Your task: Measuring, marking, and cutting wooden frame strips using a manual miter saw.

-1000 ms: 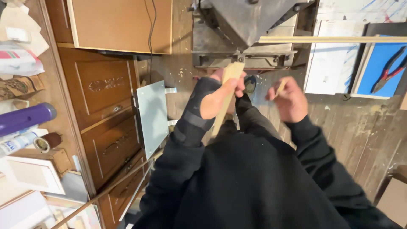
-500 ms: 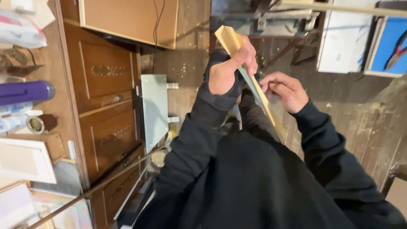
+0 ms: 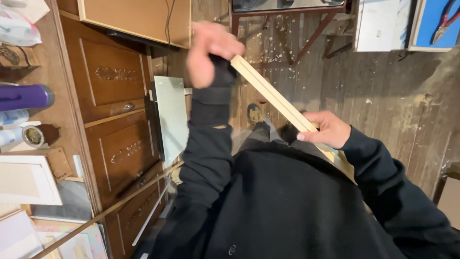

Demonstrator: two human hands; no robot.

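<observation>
Over floorboards (image 3: 383, 96), strip (image 3: 278, 98) between hands.

Dark plank floor (image 3: 383, 96), worn, scattered with pale wood shavings (image 3: 278, 43) near metal stand legs (image 3: 311, 33). Brown wooden cabinet (image 3: 115, 120) stands on it at left; grey panel (image 3: 172, 115) leans against cabinet. Cabinet top carries purple bottle (image 3: 24, 96), tape roll (image 3: 33, 135), white frame (image 3: 26, 180).

Workshop — wood shavings (image 3: 280, 41), pliers (image 3: 443, 19)

wood strip (image 3: 282, 103) | pale, long, narrow | held slanting – upper end left, lower end right
</observation>
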